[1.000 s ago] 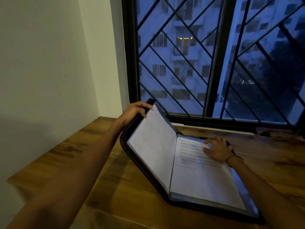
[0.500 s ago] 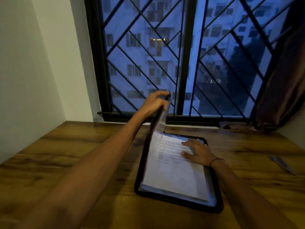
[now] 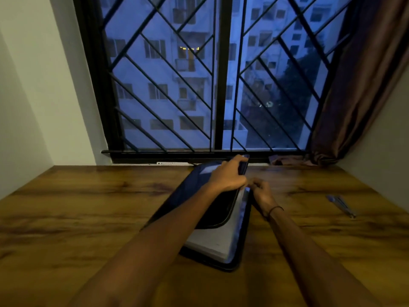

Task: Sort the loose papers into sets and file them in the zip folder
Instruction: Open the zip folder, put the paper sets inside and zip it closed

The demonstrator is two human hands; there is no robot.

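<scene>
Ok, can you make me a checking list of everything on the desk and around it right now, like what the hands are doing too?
Surface: wooden desk, dim light, bare wood around the folder.
Job's things: black zip folder lies in the middle, cover lowered most of the way over the stack of papers; the near edge of the stack shows.
Clutter: pens far right on the desk.
Hands: left hand grips the cover's far edge; right hand at the folder's right edge, blurred, grip unclear.
Cables: nothing seen.
Surroundings: window with black metal grille, brown curtain on the right, white wall on the left.
</scene>
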